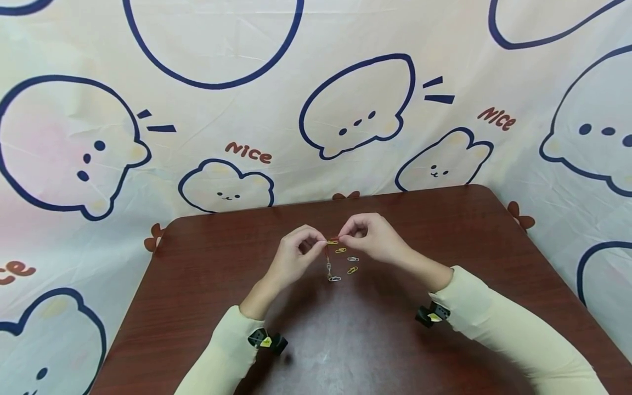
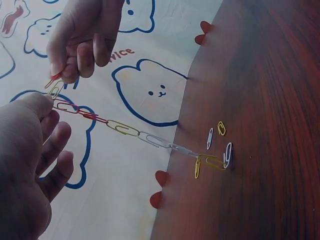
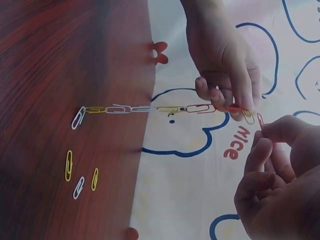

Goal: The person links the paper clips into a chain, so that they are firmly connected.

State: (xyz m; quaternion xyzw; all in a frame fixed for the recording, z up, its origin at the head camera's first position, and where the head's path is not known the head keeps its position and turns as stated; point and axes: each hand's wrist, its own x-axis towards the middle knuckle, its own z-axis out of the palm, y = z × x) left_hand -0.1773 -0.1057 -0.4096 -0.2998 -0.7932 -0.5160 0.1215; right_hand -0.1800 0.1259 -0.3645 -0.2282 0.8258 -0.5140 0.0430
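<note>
My left hand (image 1: 292, 259) pinches the top of a paper clip chain (image 2: 123, 128) between thumb and index finger. Red, yellow and white clips make up the chain, which hangs down toward the table. A yellow paper clip (image 3: 249, 117) sticks out at its upper end, beside the left fingertips. Facing it from the other side, my right hand (image 1: 376, 240) pinches a red paper clip (image 3: 260, 119) with thumb and index finger. That red clip's tip is right at the yellow clip. Fingers partly cover both clips.
Loose clips lie on the brown table (image 1: 217, 285) below the hands: two yellow, one of them near the right hand (image 1: 340, 250), and a white clip (image 1: 353, 258). Another white clip (image 1: 334, 278) lies at the chain's lower end. A cartoon-printed cloth (image 1: 276, 120) hangs behind the table.
</note>
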